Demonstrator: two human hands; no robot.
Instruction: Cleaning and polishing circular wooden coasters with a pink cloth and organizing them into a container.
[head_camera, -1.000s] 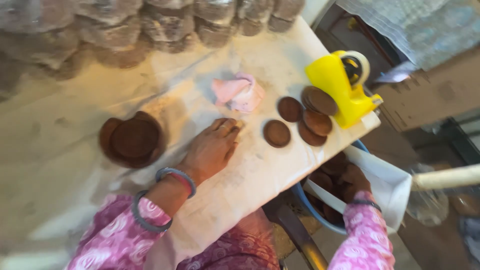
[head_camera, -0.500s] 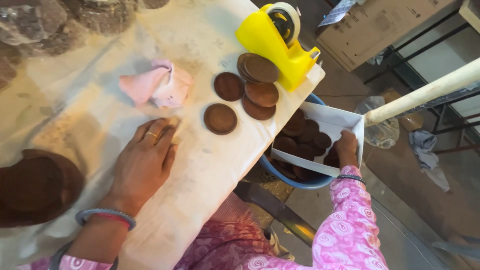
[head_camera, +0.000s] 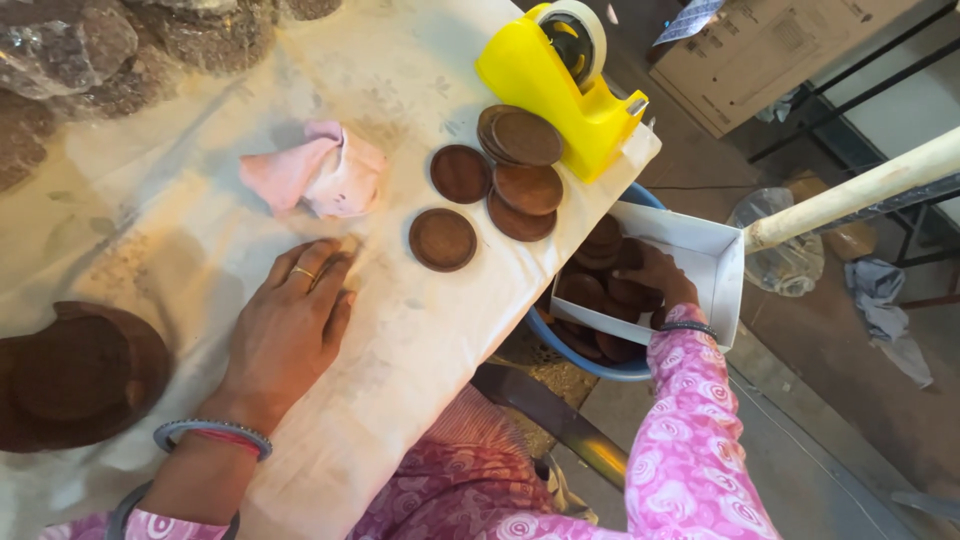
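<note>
Below — right hand (head_camera: 655, 275) among brown discs (head_camera: 600, 290)

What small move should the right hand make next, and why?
Probably close the right hand on one brown disc and lift it to the table. The hand is already down among the discs in the white box, while the left hand rests flat beside the discs already laid out.
</note>
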